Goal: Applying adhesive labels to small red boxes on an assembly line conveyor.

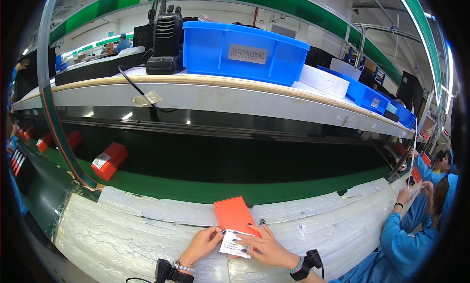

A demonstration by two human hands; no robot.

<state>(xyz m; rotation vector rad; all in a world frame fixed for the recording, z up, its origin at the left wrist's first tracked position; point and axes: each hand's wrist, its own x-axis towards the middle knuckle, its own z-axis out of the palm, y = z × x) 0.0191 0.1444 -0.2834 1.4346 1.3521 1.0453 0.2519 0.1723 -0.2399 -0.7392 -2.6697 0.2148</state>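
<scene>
An orange-red box [234, 211] lies on the pale, film-covered work surface [161, 234] in front of me. A white printed label [228, 245] covers its near end. With thumb and forefinger together, my left hand [203, 245] pinches the label's left edge. My right hand [270, 247] comes in from the other side, its fingers spread over the label and the box's right edge. The label's right part is hidden beneath those fingers. Both wrists carry bracelets and black strapped-on devices.
Beyond the work surface runs a green conveyor belt [166, 187] carrying another red box [109, 161] and several more at far left. A shelf above holds a blue bin [240, 52] and a two-way radio [167, 38]. A co-worker in blue [409, 239] sits at right.
</scene>
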